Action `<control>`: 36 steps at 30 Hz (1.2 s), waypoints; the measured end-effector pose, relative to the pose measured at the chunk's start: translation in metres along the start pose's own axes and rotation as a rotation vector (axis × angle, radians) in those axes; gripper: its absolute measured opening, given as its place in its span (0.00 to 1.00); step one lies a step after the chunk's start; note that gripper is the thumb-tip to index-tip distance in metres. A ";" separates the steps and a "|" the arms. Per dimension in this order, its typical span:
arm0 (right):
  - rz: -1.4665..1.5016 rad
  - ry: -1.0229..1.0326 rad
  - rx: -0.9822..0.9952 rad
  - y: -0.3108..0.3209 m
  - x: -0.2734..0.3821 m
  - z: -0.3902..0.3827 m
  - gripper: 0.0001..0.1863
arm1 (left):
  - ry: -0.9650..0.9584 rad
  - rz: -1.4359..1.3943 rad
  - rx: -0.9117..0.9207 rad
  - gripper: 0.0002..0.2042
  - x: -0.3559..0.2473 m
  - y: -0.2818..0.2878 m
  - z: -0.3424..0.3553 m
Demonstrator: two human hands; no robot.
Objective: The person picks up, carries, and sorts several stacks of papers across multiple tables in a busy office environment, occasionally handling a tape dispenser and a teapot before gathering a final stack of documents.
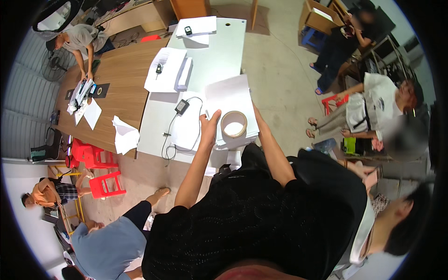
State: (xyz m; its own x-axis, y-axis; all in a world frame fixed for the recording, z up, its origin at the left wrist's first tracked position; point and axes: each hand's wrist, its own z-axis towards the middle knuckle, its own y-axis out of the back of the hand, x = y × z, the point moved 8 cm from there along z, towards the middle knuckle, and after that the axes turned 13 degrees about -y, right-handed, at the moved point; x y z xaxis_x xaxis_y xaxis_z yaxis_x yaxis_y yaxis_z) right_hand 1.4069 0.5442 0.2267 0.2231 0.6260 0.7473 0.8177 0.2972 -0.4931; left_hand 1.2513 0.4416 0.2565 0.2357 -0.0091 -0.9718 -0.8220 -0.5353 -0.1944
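A paper stack (227, 99) bearing a tape roll (234, 136) was held near the right edge of the desk (219, 58). Its left side was clasped by the left hand (210, 125), thumb uppermost; the hidden right fingers could not be judged. Underside support seemed advisable: sheets probably weighty together, limp, slippery.

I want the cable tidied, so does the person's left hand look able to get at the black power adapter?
Probably yes: the black power adapter lies uncovered nearby, though the left hand holds the paper stack and may need to let go.
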 end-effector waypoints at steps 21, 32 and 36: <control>-0.071 -0.173 -0.273 0.268 0.285 0.249 0.26 | 0.382 0.051 0.082 0.35 0.088 -0.340 0.333; 0.017 -0.021 -0.428 0.394 0.408 0.392 0.27 | 0.309 0.005 0.318 0.34 0.111 -0.508 0.537; 0.227 -0.061 -0.246 0.388 0.470 0.489 0.26 | 0.308 0.133 0.353 0.37 0.120 -0.541 0.646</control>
State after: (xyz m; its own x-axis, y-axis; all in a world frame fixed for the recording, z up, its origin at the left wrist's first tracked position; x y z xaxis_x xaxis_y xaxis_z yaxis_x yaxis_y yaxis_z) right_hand 1.5700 1.3061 0.1689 0.3881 0.7006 0.5987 0.8560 -0.0333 -0.5159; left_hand 1.3894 1.2753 0.1588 0.2152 -0.3357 -0.9171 -0.9685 -0.1936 -0.1564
